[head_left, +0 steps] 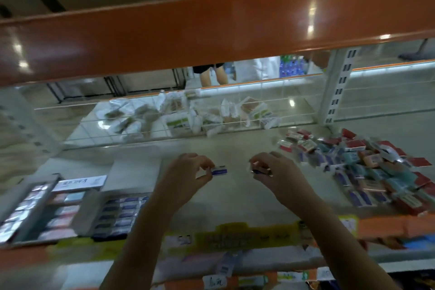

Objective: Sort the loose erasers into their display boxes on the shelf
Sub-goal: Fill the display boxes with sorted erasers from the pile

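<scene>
L hand (pixel 188 172) pinches small blue-white wrapped eraser (pixel 219 170); R hand (pixel 275 170) pinches sth dark. Grey cardboard display boxes (pixel 117 214) part-filled; big mixed loose-eraser pile (pixel 367 169) left.

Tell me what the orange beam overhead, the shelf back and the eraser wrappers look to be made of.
Orange beam: likely painted metal, glossy; ceiling lights reflect in it. Shelf back: thin white wire grid, probably coated metal. Loose erasers: clear shiny wrap, seemingly plastic film, judging by glints; too blurred to be sure.

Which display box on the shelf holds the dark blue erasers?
The display box nearest the left hand, rightmost of the boxes; the others hold paler, pinkish erasers.
</scene>
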`<state>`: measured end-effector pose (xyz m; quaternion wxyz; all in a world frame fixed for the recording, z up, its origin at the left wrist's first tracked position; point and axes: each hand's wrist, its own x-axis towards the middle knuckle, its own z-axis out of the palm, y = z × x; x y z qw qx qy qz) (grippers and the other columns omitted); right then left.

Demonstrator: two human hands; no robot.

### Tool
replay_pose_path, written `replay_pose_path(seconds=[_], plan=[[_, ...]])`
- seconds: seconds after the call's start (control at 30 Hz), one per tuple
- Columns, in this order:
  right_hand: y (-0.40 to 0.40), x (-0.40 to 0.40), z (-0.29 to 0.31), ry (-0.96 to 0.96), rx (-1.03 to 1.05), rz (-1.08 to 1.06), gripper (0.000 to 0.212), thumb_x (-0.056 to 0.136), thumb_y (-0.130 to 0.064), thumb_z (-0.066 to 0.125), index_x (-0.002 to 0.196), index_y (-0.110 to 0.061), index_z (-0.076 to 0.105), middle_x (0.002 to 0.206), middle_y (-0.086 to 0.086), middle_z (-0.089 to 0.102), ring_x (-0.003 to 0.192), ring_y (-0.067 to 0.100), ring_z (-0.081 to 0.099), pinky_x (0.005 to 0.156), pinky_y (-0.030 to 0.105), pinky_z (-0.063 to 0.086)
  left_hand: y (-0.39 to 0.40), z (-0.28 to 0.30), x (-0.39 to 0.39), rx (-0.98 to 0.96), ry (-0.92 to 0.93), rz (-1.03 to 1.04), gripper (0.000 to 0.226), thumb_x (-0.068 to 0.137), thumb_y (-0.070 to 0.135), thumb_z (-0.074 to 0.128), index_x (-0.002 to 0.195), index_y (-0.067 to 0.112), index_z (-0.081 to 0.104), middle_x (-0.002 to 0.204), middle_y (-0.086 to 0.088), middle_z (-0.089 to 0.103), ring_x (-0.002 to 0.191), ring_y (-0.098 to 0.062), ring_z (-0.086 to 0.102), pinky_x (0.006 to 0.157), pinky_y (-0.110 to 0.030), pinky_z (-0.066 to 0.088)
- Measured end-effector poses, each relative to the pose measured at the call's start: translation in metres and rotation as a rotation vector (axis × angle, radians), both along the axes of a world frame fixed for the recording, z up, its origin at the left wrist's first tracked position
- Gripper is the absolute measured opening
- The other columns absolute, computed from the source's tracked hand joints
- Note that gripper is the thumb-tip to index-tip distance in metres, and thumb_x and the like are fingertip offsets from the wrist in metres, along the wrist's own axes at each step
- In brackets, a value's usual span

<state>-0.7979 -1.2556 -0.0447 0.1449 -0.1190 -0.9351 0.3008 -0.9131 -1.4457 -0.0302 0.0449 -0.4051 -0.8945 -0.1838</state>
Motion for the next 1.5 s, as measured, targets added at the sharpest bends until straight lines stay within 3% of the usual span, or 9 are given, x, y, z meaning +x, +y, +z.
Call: replay_pose_path(seconds=[0.17, 0.3, 0.4, 0.63, 0.77, 0.97, 1.13, 1.3, 1.5], plan=[[-0.071, -0.038, 0.017, 0.029, -0.044, 0.132, 0.022, 0.081, -0.019, 0.069, 0.103, -0.015, 0.067, 0.097, 0.001, 0.059, 0.087, 0.017, 0.058, 0.080, 0.025, 0.046, -0.088, 0.006, -0.018, -0.012, -0.040, 0.134, 0.016, 0.082, 0.030, 0.068, 0.097, 0.034, 0.068, 0.086, 0.018, 0.058, 0.084, -0.005, 0.052, 0.069, -0.023, 0.037], [-0.126, -0.066, 0.025, 0.039, -0.019, 0.237, 0.021, 0.082, -0.025, 0.068, 0.102, -0.017, 0.067, 0.092, -0.002, 0.056, 0.083, 0.013, 0.055, 0.074, 0.019, 0.041, -0.147, 0.008, -0.033, 0.006, -0.090, 0.182, 0.016, 0.080, 0.026, 0.071, 0.095, 0.033, 0.069, 0.085, 0.018, 0.059, 0.082, -0.003, 0.053, 0.071, -0.023, 0.038], [-0.162, -0.085, 0.025, 0.024, 0.019, 0.309, 0.021, 0.084, -0.025, 0.066, 0.103, -0.017, 0.067, 0.090, -0.005, 0.052, 0.082, 0.010, 0.050, 0.073, 0.019, 0.037, -0.181, 0.007, -0.043, -0.023, -0.109, 0.194, 0.019, 0.085, 0.031, 0.065, 0.104, 0.032, 0.068, 0.096, 0.013, 0.063, 0.090, -0.003, 0.053, 0.072, -0.017, 0.037], [-0.231, -0.119, 0.007, -0.042, 0.127, 0.349, 0.025, 0.087, -0.020, 0.061, 0.111, -0.017, 0.065, 0.103, 0.001, 0.054, 0.094, 0.013, 0.049, 0.075, 0.017, 0.031, -0.239, -0.005, -0.069, 0.036, -0.143, 0.212, 0.020, 0.084, 0.030, 0.067, 0.103, 0.031, 0.069, 0.097, 0.014, 0.063, 0.092, -0.006, 0.056, 0.077, -0.023, 0.045], [-0.258, -0.134, -0.008, -0.068, 0.161, 0.302, 0.023, 0.089, -0.013, 0.054, 0.111, -0.015, 0.062, 0.107, 0.001, 0.055, 0.100, 0.014, 0.048, 0.079, 0.018, 0.034, -0.258, -0.011, -0.083, 0.081, -0.163, 0.186, 0.021, 0.084, 0.030, 0.067, 0.106, 0.032, 0.068, 0.095, 0.016, 0.061, 0.090, -0.005, 0.056, 0.075, -0.022, 0.045], [-0.282, -0.146, -0.023, -0.068, 0.221, 0.225, 0.020, 0.093, -0.014, 0.049, 0.111, -0.015, 0.058, 0.112, -0.003, 0.049, 0.104, 0.010, 0.046, 0.079, 0.013, 0.030, -0.274, -0.014, -0.099, 0.138, -0.146, 0.120, 0.019, 0.085, 0.027, 0.066, 0.104, 0.031, 0.069, 0.085, 0.031, 0.048, 0.083, 0.006, 0.049, 0.067, -0.008, 0.036], [-0.293, -0.148, -0.027, -0.067, 0.199, 0.176, 0.023, 0.094, -0.016, 0.046, 0.114, -0.014, 0.057, 0.113, -0.001, 0.048, 0.105, 0.011, 0.045, 0.089, 0.019, 0.039, -0.280, -0.016, -0.106, 0.142, -0.151, 0.078, 0.019, 0.085, 0.027, 0.066, 0.103, 0.032, 0.068, 0.088, 0.030, 0.049, 0.087, 0.002, 0.051, 0.070, -0.010, 0.039], [-0.296, -0.149, -0.031, -0.072, 0.212, 0.148, 0.020, 0.093, -0.014, 0.044, 0.110, -0.014, 0.055, 0.113, -0.001, 0.047, 0.106, 0.012, 0.041, 0.090, 0.023, 0.039, -0.279, -0.014, -0.106, 0.153, -0.140, 0.053, 0.021, 0.085, 0.027, 0.066, 0.105, 0.032, 0.068, 0.096, 0.023, 0.056, 0.095, -0.002, 0.051, 0.079, -0.022, 0.046], [-0.293, -0.149, -0.033, -0.080, 0.255, 0.170, 0.018, 0.093, -0.017, 0.045, 0.109, -0.015, 0.055, 0.115, -0.002, 0.046, 0.110, 0.013, 0.040, 0.089, 0.022, 0.036, -0.269, -0.011, -0.102, 0.101, -0.099, 0.018, 0.021, 0.085, 0.030, 0.065, 0.106, 0.032, 0.068, 0.103, 0.017, 0.059, 0.098, -0.003, 0.050, 0.077, -0.018, 0.040]])
